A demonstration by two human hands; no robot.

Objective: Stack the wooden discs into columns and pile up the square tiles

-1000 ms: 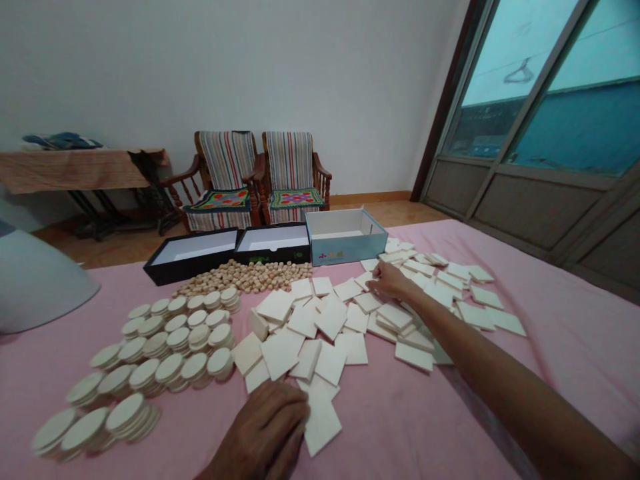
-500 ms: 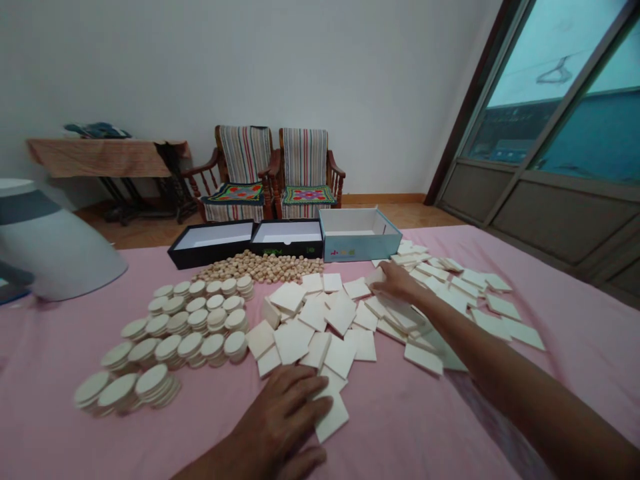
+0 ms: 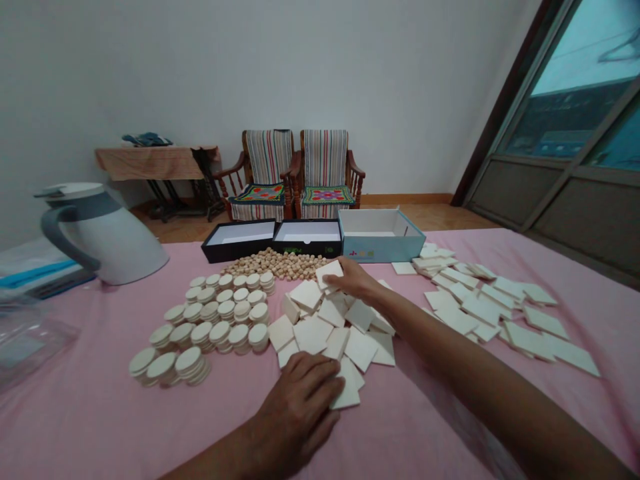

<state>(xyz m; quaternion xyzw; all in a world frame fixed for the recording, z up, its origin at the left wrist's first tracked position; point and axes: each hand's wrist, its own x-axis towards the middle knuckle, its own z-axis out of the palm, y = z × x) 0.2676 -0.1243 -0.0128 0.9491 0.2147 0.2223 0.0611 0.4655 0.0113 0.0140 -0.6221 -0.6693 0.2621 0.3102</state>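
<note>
Square pale wooden tiles lie in a loose heap in the middle of the pink cloth. My right hand is closed on a square wooden tile at the heap's far side, its fingers partly hidden behind the tile. At the near edge, my left hand lies palm down with fingers stretched out, touching the tiles there. A second spread of square tiles lies to the right, beyond my right forearm. Round wooden discs stand in short stacks to the left.
Behind the heap are many small wooden beads, two black open boxes and a light-blue open box. A grey-white jug stands at left, near a clear plastic package. Two armchairs stand beyond.
My right hand has moved left, bringing tiles toward the middle heap and leaving a gap before the right-hand spread. My left hand has stayed at the near edge. The view has turned left.
</note>
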